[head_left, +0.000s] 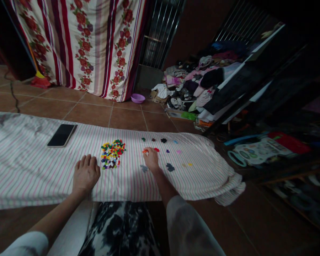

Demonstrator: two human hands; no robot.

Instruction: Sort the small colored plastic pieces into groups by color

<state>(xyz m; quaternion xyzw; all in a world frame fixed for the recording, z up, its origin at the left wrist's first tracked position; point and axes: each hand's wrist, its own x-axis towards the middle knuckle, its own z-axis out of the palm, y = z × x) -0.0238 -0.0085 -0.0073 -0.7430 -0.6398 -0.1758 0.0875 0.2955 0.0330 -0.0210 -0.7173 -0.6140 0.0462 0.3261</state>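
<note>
My left hand (86, 173) lies palm down on the striped cloth, its fingers stretched out and holding nothing. To its right is a mixed pile of small coloured pieces (112, 153), too small to name exactly. My right hand (151, 160) reaches down to the cloth with thumb and fingers pinched beside small orange pieces (144, 152). Whatever the pinch holds is hidden. Around this hand lie little one-colour groups: red pieces (156, 149), black pieces (163, 140), green pieces (143, 139), light grey pieces (144, 168), dark grey pieces (170, 167) and pink pieces (179, 152).
A phone (62, 135) lies on the striped cloth (29, 160) at the left. Beyond the table are a floral curtain (82, 46), a purple basin (138, 98) and a heap of clothes (192, 81). Shelving with a plastic toy (258, 149) stands at the right.
</note>
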